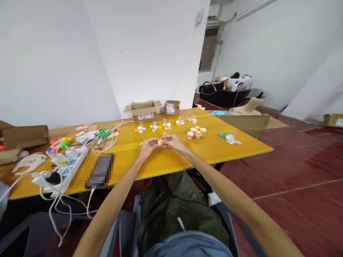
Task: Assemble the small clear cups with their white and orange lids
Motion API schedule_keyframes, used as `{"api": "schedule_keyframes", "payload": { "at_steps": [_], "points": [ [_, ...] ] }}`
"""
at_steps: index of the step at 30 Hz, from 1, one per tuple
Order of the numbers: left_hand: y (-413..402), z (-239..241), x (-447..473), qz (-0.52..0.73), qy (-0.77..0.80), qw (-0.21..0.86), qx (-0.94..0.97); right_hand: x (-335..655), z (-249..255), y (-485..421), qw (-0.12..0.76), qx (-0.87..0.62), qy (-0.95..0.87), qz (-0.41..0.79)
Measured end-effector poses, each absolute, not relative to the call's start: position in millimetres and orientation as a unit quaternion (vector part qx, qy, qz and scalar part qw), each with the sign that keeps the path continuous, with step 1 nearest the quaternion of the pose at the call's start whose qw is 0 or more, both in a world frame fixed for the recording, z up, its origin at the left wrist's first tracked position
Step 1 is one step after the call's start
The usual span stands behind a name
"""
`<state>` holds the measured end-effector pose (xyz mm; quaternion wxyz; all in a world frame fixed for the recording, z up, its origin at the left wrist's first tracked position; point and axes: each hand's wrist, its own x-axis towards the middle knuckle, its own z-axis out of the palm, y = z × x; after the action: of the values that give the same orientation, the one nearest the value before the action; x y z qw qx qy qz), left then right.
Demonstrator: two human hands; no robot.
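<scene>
Over the yellow table (171, 157) my two hands meet at a small orange-and-white plastic piece (160, 141). My left hand (149, 145) pinches it from the left, and the fingers of my right hand (173, 142) close on its right side. The fingers cover much of the piece. Just beyond my hands stands a small clear cup (164, 134), partly hidden. To the right is a cluster of clear jars with orange-and-white lids (197, 133). Behind my hands lie several small piles of white parts (154, 127) with orange rings and clear cups.
An open cardboard box (144, 113) and a smaller box (172, 108) stand against the wall. White parts with a teal ring (222, 135) lie at the right. On the left are a power strip (71, 167) with tangled cables, a phone (100, 170) and coloured balls (60, 142).
</scene>
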<state>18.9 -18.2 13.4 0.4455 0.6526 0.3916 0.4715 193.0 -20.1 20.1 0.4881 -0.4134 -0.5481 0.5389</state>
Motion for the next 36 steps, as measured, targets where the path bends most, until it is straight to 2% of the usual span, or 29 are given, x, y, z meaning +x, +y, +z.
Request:
{"api": "schedule_keyframes", "payload": {
  "at_steps": [29,36],
  "points": [
    [-18.4,11.8,21.2,0.444,0.368,0.491,0.653,195.5,21.3,-19.3,0.46,-0.416,-0.547,0.562],
    [-17.7,9.6,21.7,0.445,0.366,0.497,0.649,194.1,17.9,-19.4,0.476,-0.415,-0.564,0.533]
  ]
}}
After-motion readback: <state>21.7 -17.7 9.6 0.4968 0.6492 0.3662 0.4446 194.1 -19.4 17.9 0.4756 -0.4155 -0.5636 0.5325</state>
